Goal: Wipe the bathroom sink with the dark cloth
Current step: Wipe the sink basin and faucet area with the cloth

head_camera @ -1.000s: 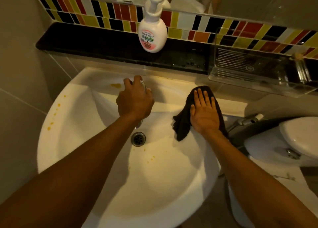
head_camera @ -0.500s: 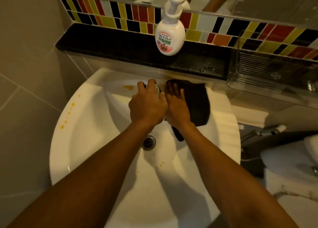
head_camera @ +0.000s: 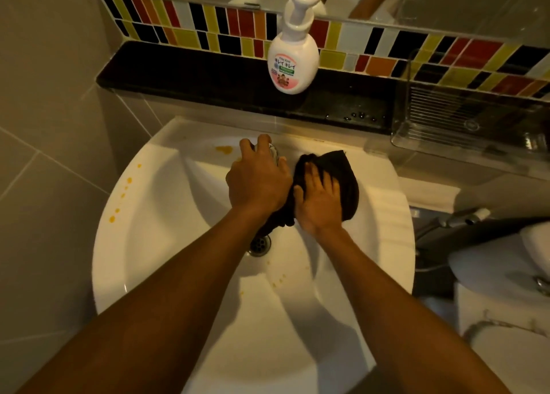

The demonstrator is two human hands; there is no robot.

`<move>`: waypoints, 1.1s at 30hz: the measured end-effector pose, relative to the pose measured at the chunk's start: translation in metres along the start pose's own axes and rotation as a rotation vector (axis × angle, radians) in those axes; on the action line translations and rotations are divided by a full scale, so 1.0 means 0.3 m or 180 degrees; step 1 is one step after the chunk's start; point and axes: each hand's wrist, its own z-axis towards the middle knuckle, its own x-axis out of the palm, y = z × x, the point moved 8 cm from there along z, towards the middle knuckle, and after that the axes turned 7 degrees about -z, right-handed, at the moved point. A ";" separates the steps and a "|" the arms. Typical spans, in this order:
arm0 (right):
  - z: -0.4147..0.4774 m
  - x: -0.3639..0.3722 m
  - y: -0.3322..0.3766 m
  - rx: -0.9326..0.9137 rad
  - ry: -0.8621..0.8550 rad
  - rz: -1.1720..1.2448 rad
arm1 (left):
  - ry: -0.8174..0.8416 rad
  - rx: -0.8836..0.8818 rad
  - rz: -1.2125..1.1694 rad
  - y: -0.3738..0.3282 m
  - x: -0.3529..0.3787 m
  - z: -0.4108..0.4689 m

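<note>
The left hand point(head_camera: 258, 182) covers nearly all of the tap point(head_camera: 274, 151); only a sliver of metal shows between its fingers. The drain point(head_camera: 260, 244) is half hidden under the left wrist. Part of the cloth point(head_camera: 336, 170) lies under the right hand point(head_camera: 318, 198), whose fingers are motion-blurred. The soap bottle point(head_camera: 293, 63) label's small print is unreadable. The toilet point(head_camera: 506, 262) is cut off by the right edge.

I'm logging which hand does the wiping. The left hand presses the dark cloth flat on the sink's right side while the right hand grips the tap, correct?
Hands swapped. In the head view the right hand presses the dark cloth flat on the sink's right side, while the left hand grips the tap.
</note>
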 end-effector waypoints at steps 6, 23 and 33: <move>0.042 -0.035 -0.032 -0.0592 0.0140 -0.0541 | 0.0050 -0.0020 0.0006 -0.004 -0.002 0.001; -0.211 -0.147 -0.391 0.0917 0.0305 -0.0594 | 0.0161 0.0028 0.0038 -0.009 -0.006 -0.002; -0.789 -0.133 -0.307 0.1786 0.0173 0.0604 | 0.0227 -0.0056 0.0077 -0.024 -0.013 -0.013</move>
